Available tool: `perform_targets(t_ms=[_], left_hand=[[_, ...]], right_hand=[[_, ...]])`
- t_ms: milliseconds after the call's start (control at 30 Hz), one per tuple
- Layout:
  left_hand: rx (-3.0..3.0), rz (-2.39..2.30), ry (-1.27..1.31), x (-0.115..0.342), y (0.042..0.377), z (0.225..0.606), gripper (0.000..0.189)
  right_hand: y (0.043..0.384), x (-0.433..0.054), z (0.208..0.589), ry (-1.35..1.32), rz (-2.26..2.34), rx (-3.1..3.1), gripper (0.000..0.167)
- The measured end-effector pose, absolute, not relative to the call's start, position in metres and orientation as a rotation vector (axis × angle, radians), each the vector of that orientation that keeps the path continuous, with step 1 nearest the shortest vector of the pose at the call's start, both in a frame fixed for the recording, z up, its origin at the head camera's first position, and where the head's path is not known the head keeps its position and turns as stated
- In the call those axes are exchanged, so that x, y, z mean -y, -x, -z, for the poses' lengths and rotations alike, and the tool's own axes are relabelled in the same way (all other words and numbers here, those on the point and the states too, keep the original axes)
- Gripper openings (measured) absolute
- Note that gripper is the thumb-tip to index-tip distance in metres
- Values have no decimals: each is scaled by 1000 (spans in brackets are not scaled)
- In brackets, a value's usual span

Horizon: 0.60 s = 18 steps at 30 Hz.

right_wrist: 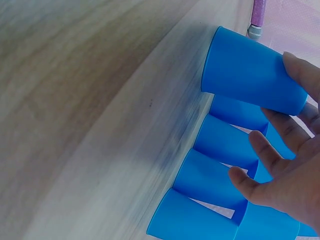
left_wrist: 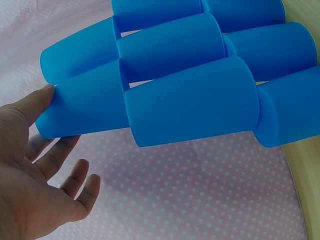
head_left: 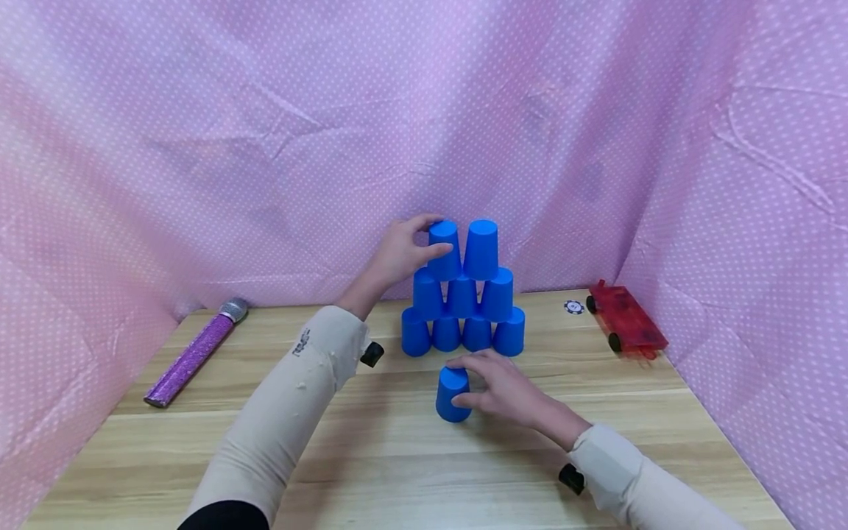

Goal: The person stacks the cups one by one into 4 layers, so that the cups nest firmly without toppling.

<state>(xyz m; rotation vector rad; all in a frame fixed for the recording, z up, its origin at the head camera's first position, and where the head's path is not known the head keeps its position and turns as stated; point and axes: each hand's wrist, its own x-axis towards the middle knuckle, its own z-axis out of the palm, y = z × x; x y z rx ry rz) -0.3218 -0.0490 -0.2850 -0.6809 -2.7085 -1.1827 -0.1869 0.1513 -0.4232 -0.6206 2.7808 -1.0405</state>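
Upside-down blue cups form a pyramid on the wooden table: several in the bottom row, three in the middle, two on top. My left hand (head_left: 400,254) pinches the top row's left cup (head_left: 444,239) near its upturned base; the left wrist view shows thumb and fingertips on opposite sides of it. Beside it stands the top row's right cup (head_left: 482,250). In front of the pyramid, my right hand (head_left: 506,391) holds a single upside-down blue cup (head_left: 449,401) between thumb and fingers. The right wrist view shows this cup (right_wrist: 245,72) with its rim close to the tabletop.
A purple glittery microphone (head_left: 195,357) lies at the left of the table (head_left: 371,471). Toward the back right are a poker chip (head_left: 573,307) and a red toy car (head_left: 626,320). Pink dotted cloth (head_left: 318,147) hangs behind and at both sides.
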Motion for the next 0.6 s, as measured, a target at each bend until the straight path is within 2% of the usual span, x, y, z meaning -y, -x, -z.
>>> perform_targets(t_ms=[600], left_hand=[[2727,1119,659,49,320,284,60]], right_hand=[[185,-153,423,615,1042,-2776,56]])
